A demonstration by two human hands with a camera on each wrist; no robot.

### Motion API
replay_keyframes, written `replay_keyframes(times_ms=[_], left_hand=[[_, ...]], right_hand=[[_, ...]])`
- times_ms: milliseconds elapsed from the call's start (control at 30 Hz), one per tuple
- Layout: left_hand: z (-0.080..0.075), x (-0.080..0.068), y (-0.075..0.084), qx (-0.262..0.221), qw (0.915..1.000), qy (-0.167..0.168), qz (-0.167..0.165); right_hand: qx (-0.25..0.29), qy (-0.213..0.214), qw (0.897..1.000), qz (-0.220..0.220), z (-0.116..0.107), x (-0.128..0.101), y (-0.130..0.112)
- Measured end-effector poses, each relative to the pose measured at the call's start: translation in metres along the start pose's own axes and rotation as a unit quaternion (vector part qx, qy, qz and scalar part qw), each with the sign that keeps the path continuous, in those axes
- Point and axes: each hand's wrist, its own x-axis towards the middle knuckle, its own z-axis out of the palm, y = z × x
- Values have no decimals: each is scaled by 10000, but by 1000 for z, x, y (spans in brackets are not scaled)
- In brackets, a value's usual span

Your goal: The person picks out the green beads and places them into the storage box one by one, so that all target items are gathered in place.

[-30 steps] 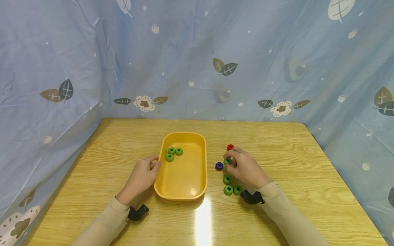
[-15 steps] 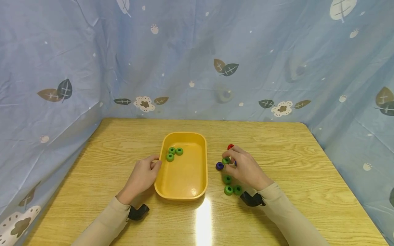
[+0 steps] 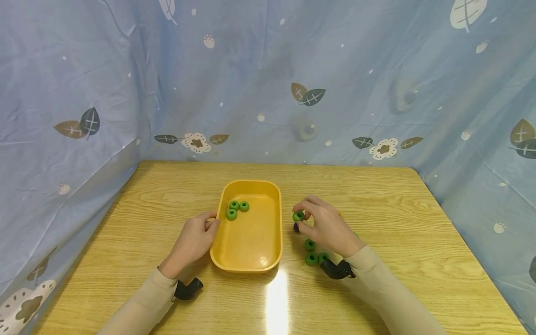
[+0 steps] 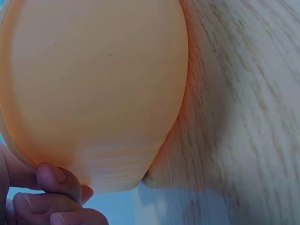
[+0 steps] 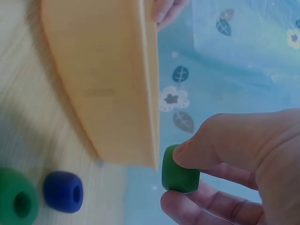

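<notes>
Nearest you, three green beads (image 3: pixel 315 253) lie loose on the bench (image 3: pixel 398 260), just in front of your right wrist. Leave them undisturbed while the present bead is in transit; keep your forearm lifted so the sleeve does not sweep them.

Your right hand (image 3: pixel 324 227) pinches one green bead (image 3: pixel 298 216) between thumb and forefinger, raised off the bench and just to the right of the yellow tray (image 3: pixel 251 260). The right wrist view confirms the grip: the bead sits at the fingertips (image 5: pixel 220 140), near the tray's outer wall. A blue bead (image 5: pixel 63 191) lies on the bench directly beneath. In my judgement the pinch is shallow, so hold steady pressure and carry the bead clear over the rim before opening your fingers. Release low inside the tray so it does not bounce out.

Your left hand (image 3: pixel 193 242) rests against the tray's left wall, fingers curled at its rim, as the left wrist view also shows. Maintain that brace; the tray looks light and could slide under a knock.

Farther in, three green beads in the tray (image 3: pixel 236 208) sit grouped at the far left. Aim for the open floor beside them.
</notes>
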Motion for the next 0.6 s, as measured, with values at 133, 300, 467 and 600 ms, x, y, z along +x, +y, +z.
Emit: replay_keyframes(times_ms=[133, 300, 467, 600], left_hand=[[-1, 0, 0, 9, 10000, 5, 37], [-2, 0, 1, 8, 10000, 10, 56], [-1, 0, 0, 12, 10000, -2, 27], [-1, -1, 0, 19, 10000, 4, 18]], right_hand=[[23, -115, 9999, -35, -2, 7, -7], [46, -252, 9996, -112, -2, 15, -13], [-11, -311, 9993, -186, 0, 23, -17], [90, -354, 9991, -214, 1, 27, -20]])
